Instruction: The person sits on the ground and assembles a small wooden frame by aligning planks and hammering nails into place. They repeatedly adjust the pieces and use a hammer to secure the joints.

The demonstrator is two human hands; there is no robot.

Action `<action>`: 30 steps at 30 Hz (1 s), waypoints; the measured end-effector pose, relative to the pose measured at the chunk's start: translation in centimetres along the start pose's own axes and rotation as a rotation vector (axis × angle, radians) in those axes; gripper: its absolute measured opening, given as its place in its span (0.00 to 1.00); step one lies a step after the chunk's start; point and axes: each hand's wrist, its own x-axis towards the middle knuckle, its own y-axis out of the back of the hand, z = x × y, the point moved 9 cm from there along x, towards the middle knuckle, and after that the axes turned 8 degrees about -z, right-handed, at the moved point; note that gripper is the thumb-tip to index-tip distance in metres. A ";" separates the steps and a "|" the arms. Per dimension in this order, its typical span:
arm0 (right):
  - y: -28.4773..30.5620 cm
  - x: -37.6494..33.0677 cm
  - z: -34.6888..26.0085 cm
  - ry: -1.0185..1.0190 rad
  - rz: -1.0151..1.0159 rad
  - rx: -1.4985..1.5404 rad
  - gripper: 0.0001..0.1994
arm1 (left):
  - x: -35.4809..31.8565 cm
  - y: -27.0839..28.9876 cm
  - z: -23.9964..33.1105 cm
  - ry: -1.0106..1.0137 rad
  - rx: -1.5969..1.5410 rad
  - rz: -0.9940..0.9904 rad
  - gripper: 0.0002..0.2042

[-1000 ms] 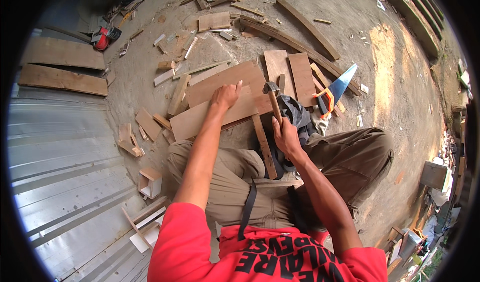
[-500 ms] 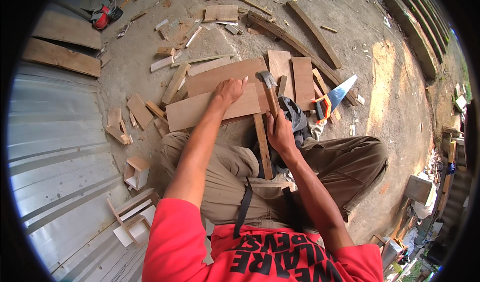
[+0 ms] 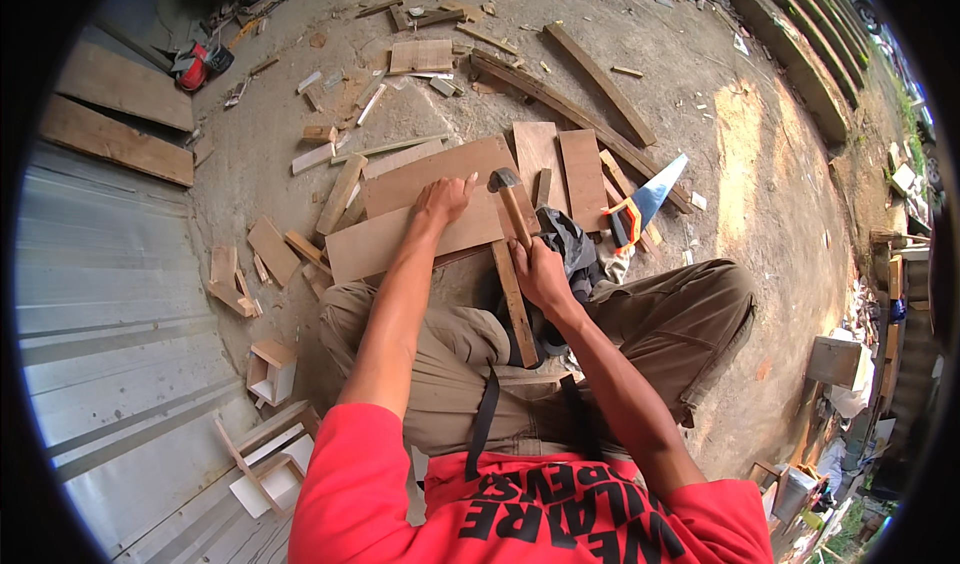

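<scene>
The left arm (image 3: 397, 309) reaches forward, left hand (image 3: 445, 202) knuckles up, the right hand (image 3: 541, 272) curled in a grip.

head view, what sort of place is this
Likely a makeshift open-air woodworking spot: wood pieces are scattered over the partly sunlit ground, a handsaw lies among them, and the right hand grips a hammer.

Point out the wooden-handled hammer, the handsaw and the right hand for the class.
Wooden-handled hammer (image 3: 516, 214): head view, on its handle.
Handsaw (image 3: 651, 196): head view, on its blade.
Right hand (image 3: 542, 273): head view, on its back.
</scene>
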 end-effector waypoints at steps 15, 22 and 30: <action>5.0 -8.9 -13.5 0.014 -0.207 0.917 0.17 | -12.5 20.9 1.4 -0.849 -1.491 0.150 0.33; 1.8 -15.4 -17.9 0.347 -0.210 0.883 0.24 | -19.0 25.0 6.4 -1.072 -1.461 0.347 0.35; 2.8 -18.0 -17.4 0.241 -0.265 0.902 0.27 | -18.9 23.9 7.5 -1.110 -1.530 0.412 0.34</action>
